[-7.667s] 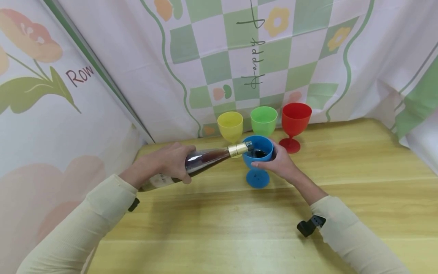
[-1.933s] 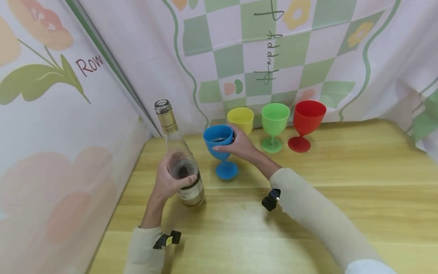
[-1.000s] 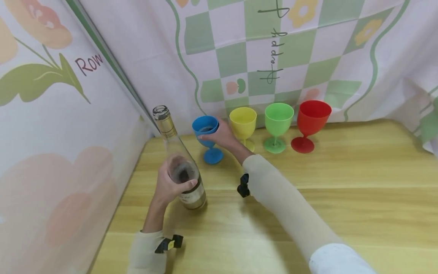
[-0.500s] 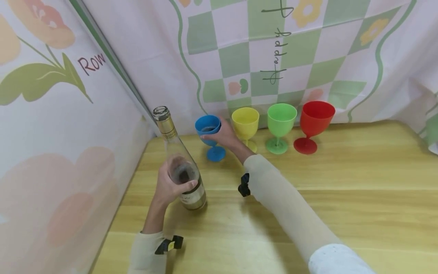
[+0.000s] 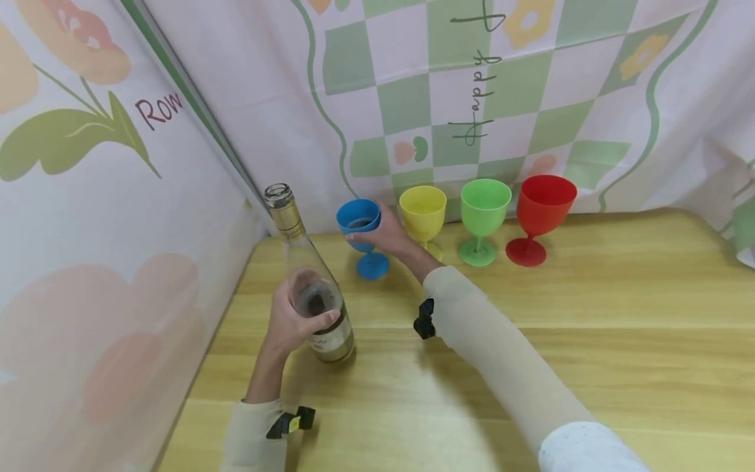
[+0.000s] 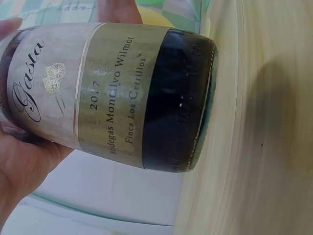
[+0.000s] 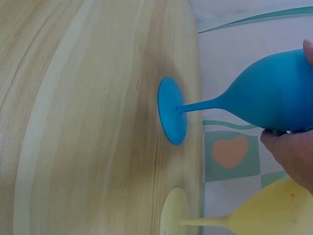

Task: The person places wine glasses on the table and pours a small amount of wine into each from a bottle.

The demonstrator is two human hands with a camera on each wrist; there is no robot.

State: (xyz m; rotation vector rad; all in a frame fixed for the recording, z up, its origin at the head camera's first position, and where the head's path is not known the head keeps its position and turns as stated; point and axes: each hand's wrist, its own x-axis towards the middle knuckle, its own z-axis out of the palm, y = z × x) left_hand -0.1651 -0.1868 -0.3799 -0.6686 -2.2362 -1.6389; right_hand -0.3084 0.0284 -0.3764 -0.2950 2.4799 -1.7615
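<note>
My left hand (image 5: 293, 318) grips a clear glass wine bottle (image 5: 311, 259) round its body, the thumb across the front. The bottle is upright at the left of the table, and its printed label (image 6: 110, 93) fills much of the left wrist view. My right hand (image 5: 389, 231) holds the bowl of a blue goblet (image 5: 358, 216), which has dark liquid inside. In the right wrist view the goblet's round foot (image 7: 171, 111) is at the wooden surface. A yellow goblet (image 5: 423, 213) stands just right of my right hand, its stem partly behind my wrist.
A green goblet (image 5: 485, 208) and a red goblet (image 5: 544, 204) continue the row along the back of the wooden table (image 5: 590, 341). A patterned cloth (image 5: 407, 105) hangs close behind them. Another printed cloth (image 5: 100, 262) borders the left side.
Earlier my left hand tilted the bottle over the blue goblet; now the bottle is upright. My right hand has moved the blue goblet back and left, beside the yellow one. Little differs over the last half second.
</note>
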